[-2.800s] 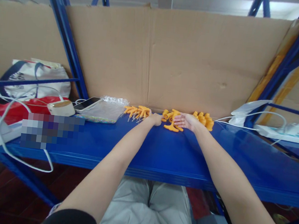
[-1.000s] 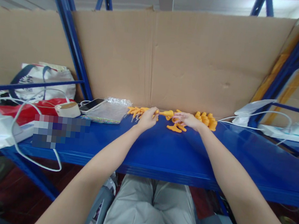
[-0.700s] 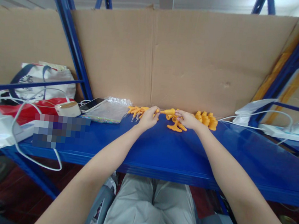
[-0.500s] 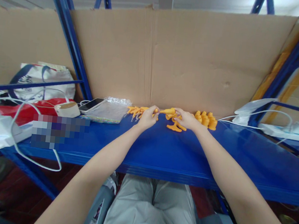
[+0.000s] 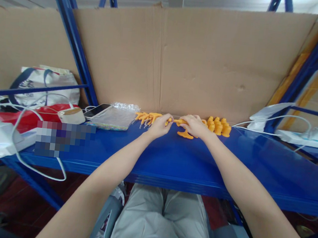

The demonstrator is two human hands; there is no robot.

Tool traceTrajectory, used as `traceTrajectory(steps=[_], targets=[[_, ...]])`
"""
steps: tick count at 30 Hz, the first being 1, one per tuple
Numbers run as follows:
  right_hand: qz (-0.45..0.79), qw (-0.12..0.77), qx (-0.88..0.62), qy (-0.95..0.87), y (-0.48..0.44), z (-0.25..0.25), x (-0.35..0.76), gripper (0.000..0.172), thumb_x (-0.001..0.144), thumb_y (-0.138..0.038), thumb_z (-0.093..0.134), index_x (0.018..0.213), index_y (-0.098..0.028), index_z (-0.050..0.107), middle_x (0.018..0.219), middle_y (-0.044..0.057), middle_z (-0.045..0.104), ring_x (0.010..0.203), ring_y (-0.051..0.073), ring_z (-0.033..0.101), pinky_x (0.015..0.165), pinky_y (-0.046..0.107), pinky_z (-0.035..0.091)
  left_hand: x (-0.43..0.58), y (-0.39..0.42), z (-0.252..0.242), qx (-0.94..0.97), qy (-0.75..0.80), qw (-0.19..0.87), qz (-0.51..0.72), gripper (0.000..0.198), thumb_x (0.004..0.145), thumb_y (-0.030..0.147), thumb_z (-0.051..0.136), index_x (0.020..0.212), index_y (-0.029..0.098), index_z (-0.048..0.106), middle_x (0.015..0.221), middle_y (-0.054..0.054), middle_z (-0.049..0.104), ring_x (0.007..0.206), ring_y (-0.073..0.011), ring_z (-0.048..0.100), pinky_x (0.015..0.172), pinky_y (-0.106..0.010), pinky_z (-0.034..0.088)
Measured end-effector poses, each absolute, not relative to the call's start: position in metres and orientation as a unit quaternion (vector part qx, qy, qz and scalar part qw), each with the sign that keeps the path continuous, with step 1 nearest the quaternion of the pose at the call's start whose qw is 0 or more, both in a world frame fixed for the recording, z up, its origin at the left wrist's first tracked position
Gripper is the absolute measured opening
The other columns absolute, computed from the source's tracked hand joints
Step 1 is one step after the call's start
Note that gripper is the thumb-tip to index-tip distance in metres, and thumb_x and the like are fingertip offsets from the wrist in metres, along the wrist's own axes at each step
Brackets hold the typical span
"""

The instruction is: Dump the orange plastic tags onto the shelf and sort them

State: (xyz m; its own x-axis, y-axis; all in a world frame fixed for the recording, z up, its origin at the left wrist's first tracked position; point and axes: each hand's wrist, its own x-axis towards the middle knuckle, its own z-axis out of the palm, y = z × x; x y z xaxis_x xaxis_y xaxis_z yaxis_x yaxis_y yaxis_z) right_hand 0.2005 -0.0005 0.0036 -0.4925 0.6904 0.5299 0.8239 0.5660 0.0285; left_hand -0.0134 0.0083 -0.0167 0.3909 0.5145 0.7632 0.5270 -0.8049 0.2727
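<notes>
My left hand (image 5: 161,125) is closed in a pinch at the left end of a slim orange plastic piece (image 5: 177,121). My right hand (image 5: 194,126) curls over the right end of the same piece, fingers bent, hiding much of it. Below the right hand lies an orange T-shaped handle (image 5: 185,134). Beside the left hand is a row of orange handles with thin metal spirals (image 5: 144,119), apparently corkscrews. To the right of my right hand stand several orange bell-shaped parts (image 5: 218,127).
A clear plastic bag (image 5: 113,120) and a phone (image 5: 97,110) lie left of the parts on the blue shelf (image 5: 177,162). Farther left are a white charger (image 5: 72,115), cables and a cloth bag (image 5: 45,86). A cardboard wall (image 5: 204,63) closes off the back.
My right hand has shifted slightly left and turned palm down over the orange piece. My left hand has moved slightly right, toward the other. The wider orange cone between them is now mostly hidden.
</notes>
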Motion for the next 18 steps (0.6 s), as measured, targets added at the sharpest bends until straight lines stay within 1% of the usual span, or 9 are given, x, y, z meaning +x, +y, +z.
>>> traceTrajectory(steps=[3,7,11,14,18], targets=[[-0.178,0.241,-0.429,-0.853,-0.003,0.004,0.198,0.024,0.093,-0.025,0.054,0.114,-0.019,0.066,0.111,0.014,0.073,0.108,0.029,0.063,0.096,0.044,0.039,-0.013,0.007,-0.016,-0.84,-0.318,0.022,-0.439,0.007,0.088,0.016,0.055,0.093,0.021,0.055,0.091,-0.003,0.069,0.084,-0.0168,0.066,0.079,-0.029,0.053],[-0.23,0.237,-0.418,-0.846,-0.005,0.002,0.194,0.02,0.094,-0.025,0.053,0.11,-0.018,0.063,0.104,0.014,0.072,0.101,0.029,0.062,0.089,0.04,0.035,-0.012,0.009,-0.017,-0.849,-0.327,0.059,-0.41,0.014,0.089,0.017,0.056,0.102,0.02,0.059,0.103,-0.008,0.071,0.099,-0.0226,0.067,0.091,-0.037,0.052],[-0.266,0.218,-0.424,-0.838,-0.007,0.0,0.191,0.02,0.095,-0.023,0.05,0.11,-0.017,0.061,0.102,0.015,0.072,0.1,0.03,0.061,0.084,0.037,0.032,-0.012,0.011,-0.019,-0.864,-0.336,0.094,-0.364,0.014,0.089,0.017,0.056,0.1,0.019,0.063,0.101,-0.009,0.073,0.097,-0.0255,0.066,0.093,-0.042,0.05],[-0.284,0.209,-0.436,-0.828,-0.012,0.0,0.187,0.02,0.095,-0.02,0.049,0.111,-0.015,0.06,0.103,0.015,0.071,0.102,0.03,0.06,0.084,0.037,0.031,-0.01,0.012,-0.02,-0.862,-0.345,0.106,-0.356,0.014,0.09,0.02,0.055,0.1,0.019,0.066,0.1,-0.008,0.074,0.095,-0.0251,0.066,0.094,-0.042,0.049],[-0.299,0.209,-0.442,-0.819,-0.017,0.002,0.181,0.02,0.097,-0.02,0.047,0.112,-0.014,0.06,0.104,0.016,0.071,0.103,0.031,0.059,0.085,0.038,0.03,-0.009,0.012,-0.019,-0.851,-0.354,0.117,-0.371,0.018,0.095,0.022,0.05,0.096,0.019,0.067,0.093,-0.008,0.073,0.09,-0.0243,0.065,0.092,-0.042,0.049]])
